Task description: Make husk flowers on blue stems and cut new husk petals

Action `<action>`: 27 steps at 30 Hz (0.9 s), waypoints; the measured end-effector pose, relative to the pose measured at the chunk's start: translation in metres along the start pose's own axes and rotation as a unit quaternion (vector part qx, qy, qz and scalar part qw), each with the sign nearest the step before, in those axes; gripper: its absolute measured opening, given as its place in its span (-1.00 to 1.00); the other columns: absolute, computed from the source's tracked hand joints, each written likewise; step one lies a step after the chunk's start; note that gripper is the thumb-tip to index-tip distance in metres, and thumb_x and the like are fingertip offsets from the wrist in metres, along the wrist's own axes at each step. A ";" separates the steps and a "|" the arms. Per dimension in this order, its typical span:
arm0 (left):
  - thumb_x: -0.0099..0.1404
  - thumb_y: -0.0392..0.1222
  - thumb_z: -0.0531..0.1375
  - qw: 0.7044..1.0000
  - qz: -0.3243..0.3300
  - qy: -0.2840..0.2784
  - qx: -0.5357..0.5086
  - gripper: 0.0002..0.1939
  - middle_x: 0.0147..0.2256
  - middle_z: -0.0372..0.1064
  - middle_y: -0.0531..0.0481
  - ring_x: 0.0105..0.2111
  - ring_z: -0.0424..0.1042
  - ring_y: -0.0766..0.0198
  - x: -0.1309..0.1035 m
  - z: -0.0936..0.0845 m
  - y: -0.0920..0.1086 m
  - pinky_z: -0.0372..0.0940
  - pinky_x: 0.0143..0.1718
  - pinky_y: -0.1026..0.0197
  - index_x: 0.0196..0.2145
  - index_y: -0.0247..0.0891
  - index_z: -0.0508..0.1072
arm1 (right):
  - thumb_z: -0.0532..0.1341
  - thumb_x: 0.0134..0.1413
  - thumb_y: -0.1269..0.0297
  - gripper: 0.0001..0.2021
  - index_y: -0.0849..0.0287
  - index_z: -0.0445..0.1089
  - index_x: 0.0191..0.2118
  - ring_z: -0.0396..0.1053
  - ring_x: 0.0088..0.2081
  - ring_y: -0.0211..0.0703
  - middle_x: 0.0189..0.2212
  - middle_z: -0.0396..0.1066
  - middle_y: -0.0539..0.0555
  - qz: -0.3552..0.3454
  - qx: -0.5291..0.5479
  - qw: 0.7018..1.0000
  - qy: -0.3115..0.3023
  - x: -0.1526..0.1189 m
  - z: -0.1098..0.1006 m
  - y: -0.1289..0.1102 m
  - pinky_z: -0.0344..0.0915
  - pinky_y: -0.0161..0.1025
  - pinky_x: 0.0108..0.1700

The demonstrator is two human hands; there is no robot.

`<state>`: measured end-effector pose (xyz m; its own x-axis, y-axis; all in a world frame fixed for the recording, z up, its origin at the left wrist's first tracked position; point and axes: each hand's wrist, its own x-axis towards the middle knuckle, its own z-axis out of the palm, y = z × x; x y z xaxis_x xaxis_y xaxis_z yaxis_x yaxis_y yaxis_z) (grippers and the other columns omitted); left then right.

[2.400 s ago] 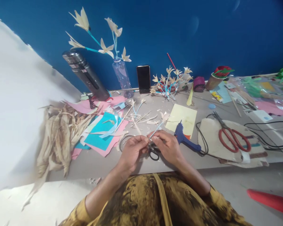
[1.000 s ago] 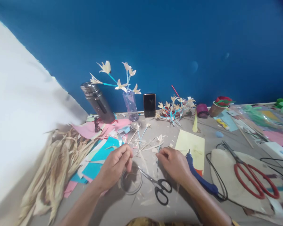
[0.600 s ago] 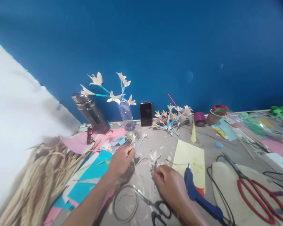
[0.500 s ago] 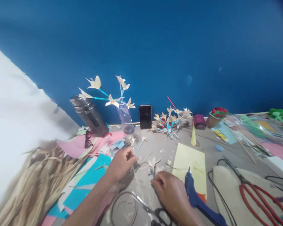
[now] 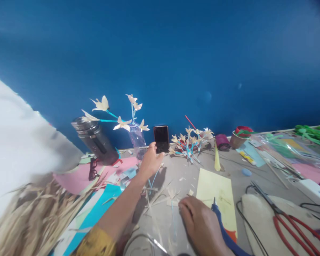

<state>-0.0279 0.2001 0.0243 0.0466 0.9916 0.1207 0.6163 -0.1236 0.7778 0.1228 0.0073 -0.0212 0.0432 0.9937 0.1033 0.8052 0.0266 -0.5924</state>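
My left hand (image 5: 151,160) reaches over the table towards the upright black phone (image 5: 161,138), its fingers apart and nothing visible in them. Whether it touches the phone is unclear. Beneath it lie small flowers on blue stems (image 5: 155,177). My right hand (image 5: 198,220) rests low at the centre with its fingers curled; what they hold, if anything, is hidden. Just left of it is a pale flower (image 5: 172,195) on a light blue stem. The blue glue gun (image 5: 222,227) lies against its right side, partly over a yellow sheet (image 5: 206,186).
A clear bottle with flowers (image 5: 137,138) and a dark flask (image 5: 96,142) stand at the back left. A flower cluster (image 5: 190,144) lies right of the phone. Dried husks (image 5: 29,217) fill the left; red-handled scissors (image 5: 278,211) lie on the right.
My left hand has moved forward from the small flowers towards the phone, its fingers now spread. My right hand stays low by the pale flower. The view has shifted slightly.
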 end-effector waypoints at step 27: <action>0.07 -0.21 0.38 0.986 -0.050 0.147 -0.058 -0.04 0.11 0.31 -0.29 0.09 0.39 -0.01 0.019 0.045 0.034 0.29 0.07 0.02 0.29 -0.22 -0.05 | 0.16 0.16 0.12 -0.71 0.16 0.54 -0.15 0.50 -0.33 -0.02 -0.34 0.56 0.13 0.097 0.266 0.958 0.051 0.020 -0.024 -0.003 0.33 -0.19 -0.27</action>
<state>0.0287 0.2166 0.0252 -0.2503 0.9473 0.1999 0.5107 -0.0462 0.8585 0.1351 0.0244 0.0016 0.2404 0.9706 0.0120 0.3624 -0.0783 -0.9287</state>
